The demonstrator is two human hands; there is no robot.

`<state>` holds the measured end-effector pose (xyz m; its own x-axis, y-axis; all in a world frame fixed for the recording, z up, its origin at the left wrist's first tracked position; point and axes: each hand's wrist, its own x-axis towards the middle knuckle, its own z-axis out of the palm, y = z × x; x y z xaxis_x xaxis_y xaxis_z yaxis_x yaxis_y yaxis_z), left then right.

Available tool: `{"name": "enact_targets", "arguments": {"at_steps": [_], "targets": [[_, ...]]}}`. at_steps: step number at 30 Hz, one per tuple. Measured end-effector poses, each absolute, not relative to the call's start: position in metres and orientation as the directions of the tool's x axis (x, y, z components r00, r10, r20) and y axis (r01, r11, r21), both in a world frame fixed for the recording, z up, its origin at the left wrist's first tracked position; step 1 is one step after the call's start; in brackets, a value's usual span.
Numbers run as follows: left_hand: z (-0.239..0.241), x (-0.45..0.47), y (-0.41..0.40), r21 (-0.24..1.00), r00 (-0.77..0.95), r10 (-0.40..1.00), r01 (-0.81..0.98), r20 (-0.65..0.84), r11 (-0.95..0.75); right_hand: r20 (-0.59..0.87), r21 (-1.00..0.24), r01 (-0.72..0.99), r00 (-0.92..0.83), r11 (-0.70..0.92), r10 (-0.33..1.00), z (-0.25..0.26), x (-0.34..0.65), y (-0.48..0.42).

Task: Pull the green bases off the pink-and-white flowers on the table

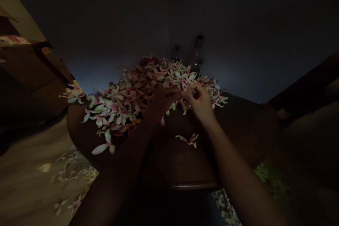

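My left hand (163,100) and my right hand (200,99) meet fingertip to fingertip over the front of a big heap of flowers (127,99). The blossoms have long curled petals, pink and pale green. Thumb and forefinger of the right hand are pinched together. Dark shadow covers the left hand, its fingers pressed together and reaching to the same spot. Whatever lies between the fingertips blends into the petals behind. One loose flower (189,141) lies apart on the dark wooden table (190,169), between my forearms. Another flower (106,145) rests at the heap's left front.
Behind the heap stand a glass bottle (197,54) with a dark cap and a dark red object (148,60), near the wall. Cardboard boxes (29,67) are at left. More flowers (79,169) lie scattered on the floor, and a green pile (272,178) is at lower right.
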<state>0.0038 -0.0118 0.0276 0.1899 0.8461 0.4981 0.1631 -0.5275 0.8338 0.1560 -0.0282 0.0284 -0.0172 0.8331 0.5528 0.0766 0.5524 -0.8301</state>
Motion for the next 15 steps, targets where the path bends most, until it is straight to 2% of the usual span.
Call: {"name": "enact_targets", "arguments": {"at_steps": [9,15], "targets": [[0.0242,0.0015,-0.0077,0.812,0.194,0.827,0.172,0.528,-0.558,0.589,-0.806,0.028,-0.058,0.591,0.806,0.0245,0.1583,-0.0241],[0.0267,0.0038,-0.0108,0.797,0.167,0.823,0.207,0.543,-0.568,0.569,-0.818,0.056,-0.064,0.572,0.82,0.0247,0.1572,-0.024]]}}
